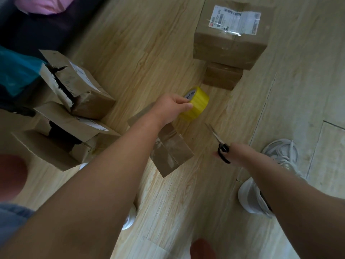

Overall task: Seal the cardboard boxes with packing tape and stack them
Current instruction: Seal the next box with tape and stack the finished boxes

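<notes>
My left hand point(171, 107) grips the yellow roll of packing tape point(198, 104); right hand point(238, 152) holds black-handled steel scissors point(218, 141). Small brown cardboard box point(172, 153) under my left wrist looks sealed. Next, I judge: free a hand, stack it.

Five cardboard boxes point(229, 47); one yellow tape roll point(197, 103); one pair scissors point(216, 137).
</notes>
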`<act>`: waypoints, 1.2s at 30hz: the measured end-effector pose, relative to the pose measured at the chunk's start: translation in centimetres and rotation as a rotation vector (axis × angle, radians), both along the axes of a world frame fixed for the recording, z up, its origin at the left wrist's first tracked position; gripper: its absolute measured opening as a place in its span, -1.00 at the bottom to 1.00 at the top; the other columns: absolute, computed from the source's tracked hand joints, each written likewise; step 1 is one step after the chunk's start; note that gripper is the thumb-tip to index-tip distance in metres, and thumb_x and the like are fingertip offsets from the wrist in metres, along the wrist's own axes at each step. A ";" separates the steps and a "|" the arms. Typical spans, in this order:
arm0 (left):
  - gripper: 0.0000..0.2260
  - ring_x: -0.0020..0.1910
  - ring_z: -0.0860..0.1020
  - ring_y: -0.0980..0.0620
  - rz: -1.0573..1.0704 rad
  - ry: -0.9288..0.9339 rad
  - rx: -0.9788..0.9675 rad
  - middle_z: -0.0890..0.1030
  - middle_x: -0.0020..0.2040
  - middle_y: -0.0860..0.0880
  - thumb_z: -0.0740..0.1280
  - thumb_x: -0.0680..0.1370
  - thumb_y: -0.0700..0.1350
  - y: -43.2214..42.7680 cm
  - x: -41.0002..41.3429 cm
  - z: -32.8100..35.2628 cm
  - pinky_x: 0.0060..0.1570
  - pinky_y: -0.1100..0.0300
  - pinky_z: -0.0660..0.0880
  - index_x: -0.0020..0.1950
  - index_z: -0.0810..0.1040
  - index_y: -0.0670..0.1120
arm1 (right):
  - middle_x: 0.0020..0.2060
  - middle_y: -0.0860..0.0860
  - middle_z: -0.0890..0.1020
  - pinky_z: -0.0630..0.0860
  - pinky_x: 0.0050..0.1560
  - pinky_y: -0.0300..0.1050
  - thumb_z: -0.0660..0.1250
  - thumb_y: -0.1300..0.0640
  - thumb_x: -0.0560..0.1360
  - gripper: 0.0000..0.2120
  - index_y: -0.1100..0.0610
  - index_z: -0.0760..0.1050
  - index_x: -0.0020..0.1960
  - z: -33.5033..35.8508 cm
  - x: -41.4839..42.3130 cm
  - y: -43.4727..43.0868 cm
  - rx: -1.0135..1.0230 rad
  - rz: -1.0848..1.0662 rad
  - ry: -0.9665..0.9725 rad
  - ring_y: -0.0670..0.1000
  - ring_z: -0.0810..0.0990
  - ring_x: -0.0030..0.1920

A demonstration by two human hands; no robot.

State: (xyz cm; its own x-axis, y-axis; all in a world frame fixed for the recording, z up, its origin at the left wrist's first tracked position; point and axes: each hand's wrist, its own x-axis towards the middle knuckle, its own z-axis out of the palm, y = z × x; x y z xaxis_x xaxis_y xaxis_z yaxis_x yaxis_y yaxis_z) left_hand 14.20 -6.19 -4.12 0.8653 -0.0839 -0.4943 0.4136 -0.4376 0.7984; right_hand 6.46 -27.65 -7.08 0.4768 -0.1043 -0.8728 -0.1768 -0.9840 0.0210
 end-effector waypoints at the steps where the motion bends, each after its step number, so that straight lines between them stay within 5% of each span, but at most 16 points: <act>1: -0.78 0.18 0.60 0.02 -0.005 -0.007 0.002 0.67 0.14 -0.06 0.48 0.51 -0.08 0.0 -0.1 0.0 0.28 0.09 0.48 0.14 0.68 -0.08 | -0.28 0.07 0.46 0.19 -0.44 -0.20 0.09 -0.03 0.71 -0.73 0.09 0.48 0.03 -0.6 0.1 0.2 -0.018 -0.005 0.010 -0.01 0.31 -0.41; 2: -0.78 0.16 0.61 0.03 -0.010 -0.012 0.003 0.67 0.13 -0.06 0.47 0.51 -0.08 -0.1 -0.2 0.0 0.27 0.07 0.49 0.14 0.68 -0.09 | -0.04 0.11 0.56 0.26 -0.40 -0.20 0.05 0.07 0.72 -0.70 0.13 0.36 0.39 -0.9 0.3 0.5 -0.052 0.015 0.047 0.04 0.39 -0.33; 4: -0.78 0.16 0.60 0.03 -0.014 -0.018 0.000 0.67 0.13 -0.04 0.47 0.52 -0.08 0.0 -0.5 -0.1 0.28 0.03 0.48 0.15 0.68 -0.09 | 0.44 0.20 0.39 0.41 -0.11 -0.10 0.02 0.11 0.73 -0.50 0.22 0.00 0.61 -0.8 0.6 1.1 -0.089 0.070 0.123 0.19 0.53 0.09; 7: -0.77 0.15 0.58 0.05 -0.040 -0.051 0.022 0.64 0.05 0.04 0.44 0.54 -0.08 -0.1 -1.1 -0.1 0.24 0.10 0.47 0.17 0.67 -0.11 | 0.24 0.13 0.47 0.44 -0.02 -0.24 0.06 0.09 0.72 -0.58 0.30 0.30 0.48 -1.5 0.5 1.5 0.001 -0.036 0.074 0.08 0.43 0.14; 10: -0.75 0.18 0.54 -0.01 -0.057 -0.111 0.079 0.53 -0.01 0.05 0.43 0.54 -0.05 -0.4 -1.4 0.1 0.28 0.06 0.43 0.19 0.67 -0.10 | 0.29 0.08 0.49 0.44 0.17 -0.25 0.05 0.18 0.72 -0.63 0.28 0.27 0.49 -1.7 0.2 1.3 0.017 -0.293 0.007 0.04 0.49 0.28; 14: -0.69 0.29 0.46 -0.15 -0.060 -0.157 0.157 0.54 0.07 -0.03 0.45 0.48 0.08 -1.0 -1.9 0.7 0.36 -0.13 0.36 0.18 0.68 0.01 | -0.26 0.06 0.49 0.39 -0.26 -0.11 0.19 0.17 0.65 -0.81 0.21 0.56 0.06 -0.6 0.8 0.5 0.231 -0.573 -0.270 0.02 0.47 -0.27; 18: -0.60 0.34 0.44 -0.16 -0.046 -0.162 0.164 0.55 0.26 -0.14 0.40 0.39 0.20 -1.8 -2.7 1.2 0.37 -0.21 0.32 0.16 0.68 0.07 | -0.06 0.06 0.67 0.49 0.02 -0.06 0.28 -0.03 0.63 -0.70 0.18 0.63 0.11 3.3 2.2 1.1 0.734 -1.088 -0.357 0.03 0.59 -0.08; 21: -0.69 0.33 0.41 -0.09 -0.054 -0.171 0.163 0.57 0.20 -0.08 0.45 0.50 0.07 -2.6 -3.5 1.7 0.42 -0.11 0.25 0.20 0.67 0.00 | -0.01 0.03 0.67 0.44 0.14 -0.02 0.22 -0.08 0.65 -0.68 0.13 0.61 0.13 5.3 3.0 1.7 0.921 -1.112 -0.298 0.01 0.59 0.01; 26: -0.74 0.30 0.33 0.06 -0.118 -0.204 0.305 0.57 0.15 0.06 0.32 0.60 0.08 -2.8 -5.1 2.2 0.37 0.03 0.06 0.25 0.63 0.10 | -0.15 0.00 0.68 0.47 0.01 -0.11 0.34 0.12 0.60 -0.91 0.12 0.58 0.01 6.0 3.4 1.7 1.002 -1.217 -0.266 -0.03 0.61 -0.12; 29: -0.77 0.24 0.49 0.02 -0.089 -0.169 0.244 0.59 0.10 0.08 0.31 0.61 0.00 -2.2 -6.0 1.6 0.39 0.00 0.25 0.24 0.64 0.08 | -0.17 0.03 0.66 0.52 -0.05 -0.16 0.36 0.15 0.58 -0.92 0.17 0.57 0.01 5.8 3.3 1.4 0.993 -1.245 -0.254 -0.03 0.61 -0.19; 33: -0.76 0.11 0.59 0.05 0.148 -0.147 0.118 0.63 0.11 0.03 0.30 0.60 -0.19 -1.9 -7.2 1.5 0.17 0.11 0.52 0.23 0.64 -0.06 | -0.20 0.02 0.61 0.50 -0.24 -0.21 0.34 0.16 0.59 -0.81 0.21 0.51 0.17 5.3 3.3 1.0 1.000 -1.396 -0.238 -0.05 0.58 -0.25; 36: -0.78 0.05 0.63 -0.05 0.307 -0.063 0.046 0.66 0.00 -0.02 0.30 0.58 -0.23 -2.7 -7.9 1.6 0.13 0.03 0.58 0.18 0.65 -0.09 | -0.14 0.03 0.62 0.47 -0.14 -0.17 0.31 0.14 0.61 -0.79 0.20 0.51 0.20 4.9 3.1 0.6 1.047 -1.525 -0.185 -0.02 0.59 -0.14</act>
State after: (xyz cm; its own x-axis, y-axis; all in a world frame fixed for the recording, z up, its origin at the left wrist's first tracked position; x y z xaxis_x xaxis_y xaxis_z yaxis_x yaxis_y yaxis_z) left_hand 6.33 -8.87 -2.47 0.8755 0.2075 -0.4364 0.4828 -0.3364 0.8086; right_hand 9.57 -27.08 -2.15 0.5851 -0.0017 -0.8109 -0.7394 0.4097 -0.5343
